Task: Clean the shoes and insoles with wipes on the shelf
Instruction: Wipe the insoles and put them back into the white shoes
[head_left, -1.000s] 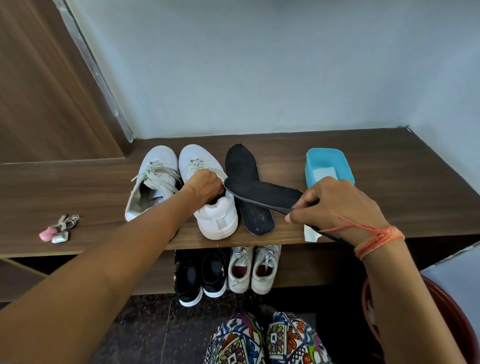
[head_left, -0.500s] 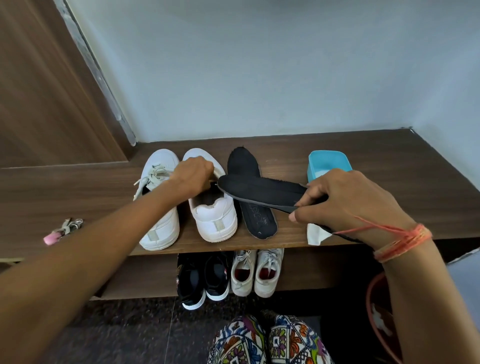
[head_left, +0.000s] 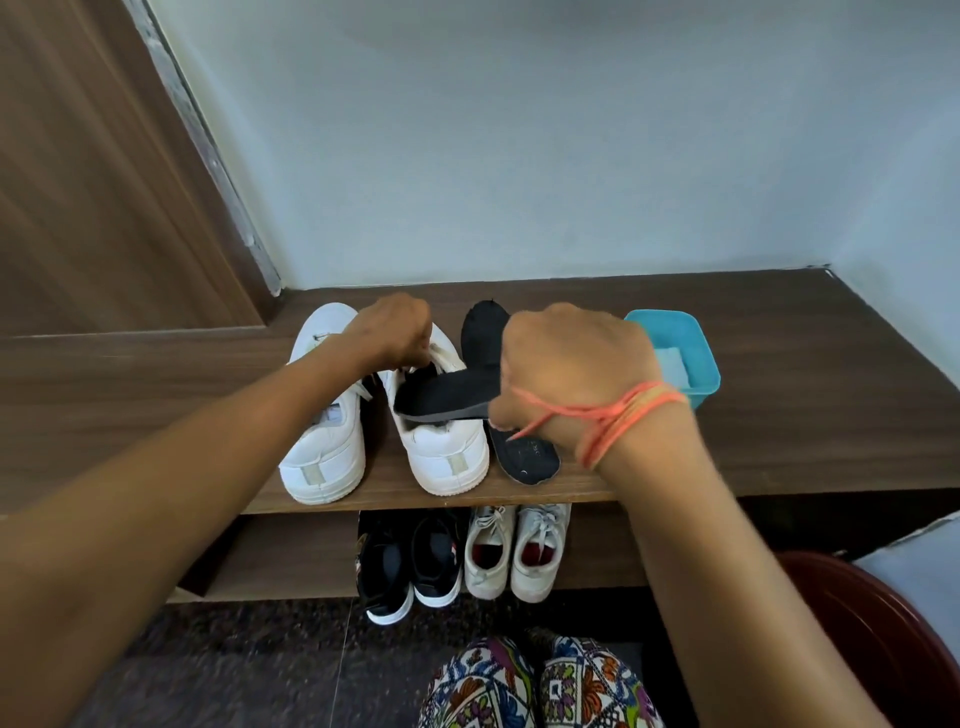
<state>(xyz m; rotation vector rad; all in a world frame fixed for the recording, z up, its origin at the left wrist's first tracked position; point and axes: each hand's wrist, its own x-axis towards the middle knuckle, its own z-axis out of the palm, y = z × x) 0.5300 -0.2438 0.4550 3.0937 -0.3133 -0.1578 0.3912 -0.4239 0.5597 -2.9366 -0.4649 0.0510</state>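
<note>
Two white sneakers stand side by side on the brown shelf (head_left: 779, 426), heels toward me. My left hand (head_left: 395, 327) grips the tongue of the right sneaker (head_left: 441, 452), holding its mouth wide. My right hand (head_left: 566, 374) pinches a black insole (head_left: 441, 397) by its heel end, and the insole's toe end lies in that sneaker's opening. The left sneaker (head_left: 324, 441) stands untouched. A second black insole (head_left: 524, 452) lies flat on the shelf to the right of the shoes, partly under my right hand.
A blue tub (head_left: 696, 358) holding a white wipe sits at the right on the shelf. Below the shelf stand a black pair (head_left: 410, 566) and a grey-white pair (head_left: 514, 551) of shoes. A dark red bin (head_left: 872, 634) is at lower right. A wall closes off the back.
My right hand has moved left and up, carrying the insole's tip into the right sneaker's mouth. My left hand has shifted up on the tongue. The view has tilted; the wipe near the shelf edge is hidden.
</note>
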